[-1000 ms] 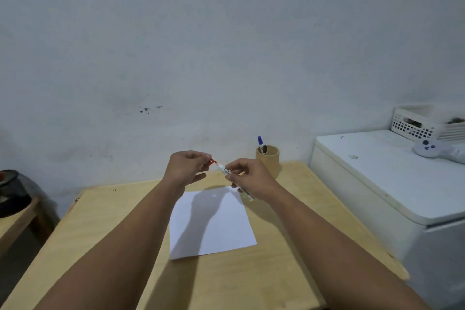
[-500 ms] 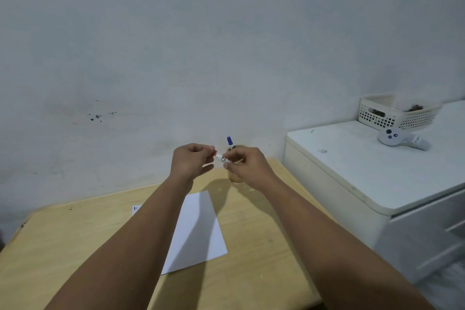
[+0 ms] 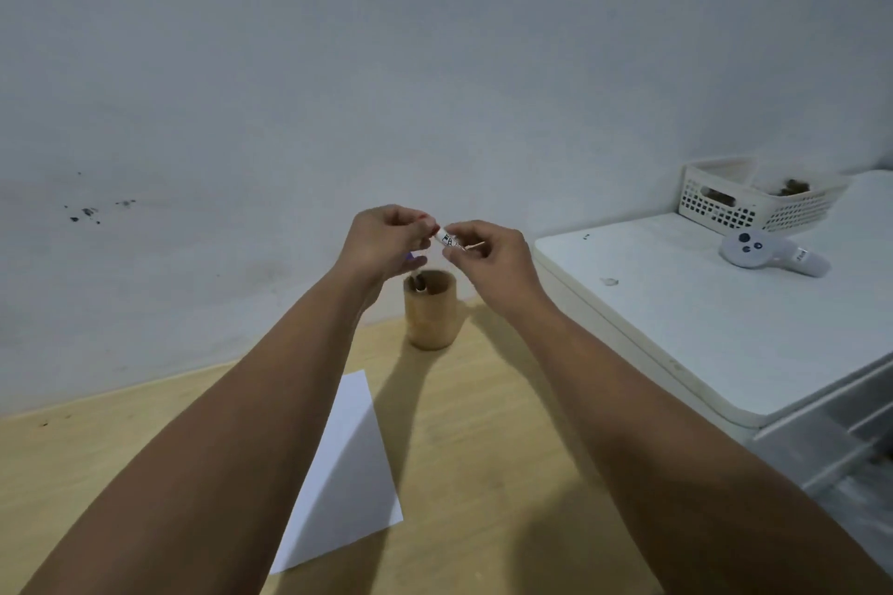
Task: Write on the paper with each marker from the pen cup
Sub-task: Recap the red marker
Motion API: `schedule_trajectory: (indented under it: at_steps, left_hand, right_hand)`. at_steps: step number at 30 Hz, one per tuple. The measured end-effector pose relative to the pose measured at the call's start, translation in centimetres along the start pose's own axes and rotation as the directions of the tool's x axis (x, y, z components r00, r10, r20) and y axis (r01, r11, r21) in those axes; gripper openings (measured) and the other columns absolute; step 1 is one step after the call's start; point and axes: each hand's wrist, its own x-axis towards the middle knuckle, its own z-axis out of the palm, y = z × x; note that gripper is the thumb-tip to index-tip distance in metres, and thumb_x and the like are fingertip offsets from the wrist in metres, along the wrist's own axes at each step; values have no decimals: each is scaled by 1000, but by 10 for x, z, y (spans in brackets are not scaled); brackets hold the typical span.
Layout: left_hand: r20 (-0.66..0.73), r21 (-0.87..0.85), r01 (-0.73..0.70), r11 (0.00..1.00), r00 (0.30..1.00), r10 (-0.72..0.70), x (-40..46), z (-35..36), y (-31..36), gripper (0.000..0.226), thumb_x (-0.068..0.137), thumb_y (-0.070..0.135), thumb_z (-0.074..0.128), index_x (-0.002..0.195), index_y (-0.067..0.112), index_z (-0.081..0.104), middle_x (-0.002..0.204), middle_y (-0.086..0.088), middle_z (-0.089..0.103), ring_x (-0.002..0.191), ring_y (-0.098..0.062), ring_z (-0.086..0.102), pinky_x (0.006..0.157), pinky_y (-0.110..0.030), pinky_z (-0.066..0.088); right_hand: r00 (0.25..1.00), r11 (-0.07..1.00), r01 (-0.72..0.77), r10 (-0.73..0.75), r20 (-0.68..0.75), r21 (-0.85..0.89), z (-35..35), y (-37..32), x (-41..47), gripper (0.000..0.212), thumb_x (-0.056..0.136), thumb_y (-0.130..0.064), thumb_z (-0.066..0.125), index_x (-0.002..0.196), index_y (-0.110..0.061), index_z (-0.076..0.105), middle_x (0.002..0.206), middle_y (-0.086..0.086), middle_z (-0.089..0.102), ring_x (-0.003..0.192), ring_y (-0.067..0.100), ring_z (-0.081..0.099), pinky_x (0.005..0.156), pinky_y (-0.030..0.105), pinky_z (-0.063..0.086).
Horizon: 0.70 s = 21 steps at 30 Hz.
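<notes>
Change: both hands now raised above cup (image 3: 431, 309).
Left hand (image 3: 384, 239): pinching red cap.
Right hand (image 3: 488, 256): clamped on marker (image 3: 447, 239).

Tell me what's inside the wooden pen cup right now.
Inside the pen cup, one marker stands near the left rim, its blue top half hidden behind the left hand. The cup's wall covers everything lower down, so whether it holds more markers cannot be seen.

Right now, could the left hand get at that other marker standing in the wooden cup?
Probably yes, once freed. The left hand hovers just above the pen cup, whose mouth is open with nothing over it. But its fingers pinch the red cap end of the marker the right hand holds.
</notes>
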Motion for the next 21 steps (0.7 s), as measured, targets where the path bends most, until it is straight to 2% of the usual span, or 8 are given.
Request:
schedule_trajectory:
  at_steps: [2,4,7,10,14,17,19,21]
  left_hand:
    - [-58,108,-89,990,994,95,5,-2,-11,35,98,34,70,129,20,64,112,-5,73,105,-17,70,90,-38,59]
    - [-132,234,-112,966,980,146,7,-7,-37,50,98,32,66,145,26,50,119,-1,66,103,-13,65,83,-28,54]
    - [-62,398,7,917,998,20,10,-16,-92,103,73,48,77,160,35,23,152,-4,47,133,-25,53,103,-44,52]
    - [23,459,70,886,996,-91,10,-16,-124,137,57,50,90,165,30,9,168,-4,31,148,-29,40,115,-52,44]
    - [24,422,29,906,999,-44,6,-3,-147,122,61,47,98,159,28,28,146,7,53,133,-22,54,103,-40,50]
    - [13,385,-33,922,999,30,5,4,-154,91,67,41,96,143,35,48,125,18,64,111,-8,62,88,-27,53]
    - [-12,360,-56,931,998,65,4,7,-154,74,74,30,93,136,35,53,113,25,65,104,-2,64,82,-21,52]
    - [-52,361,-61,930,995,85,4,8,-156,67,80,20,87,138,29,56,112,20,68,102,-5,66,84,-24,54]
  right_hand:
    - [994,999,-19,24,-103,46,-2,1,18,24,99,-11,75,122,-16,79,96,-3,76,87,15,73,86,28,60]
    - [981,992,-47,68,-181,119,-3,2,35,15,101,-13,72,114,-18,78,93,-1,77,89,20,78,80,30,60]
    - [981,987,-53,80,-176,154,3,6,50,16,98,-12,73,103,-27,72,91,4,81,97,27,80,84,33,64]
    - [988,991,-66,82,-128,119,15,12,51,12,98,-14,76,106,-19,69,100,10,83,98,21,79,79,17,56]
    - [988,989,-145,146,-44,22,30,26,41,15,98,-21,78,109,-22,69,105,6,83,94,17,79,77,24,57]
    - [986,983,-165,166,9,-75,38,39,27,21,97,-22,79,116,-19,73,106,4,84,94,17,80,88,35,65]
    - [986,984,-158,161,30,-81,40,44,19,27,96,-19,80,122,-16,75,112,4,83,102,14,78,97,33,63]
    - [988,983,-139,146,51,-116,42,43,11,36,95,-19,79,131,-18,73,120,2,79,110,13,74,98,28,60]
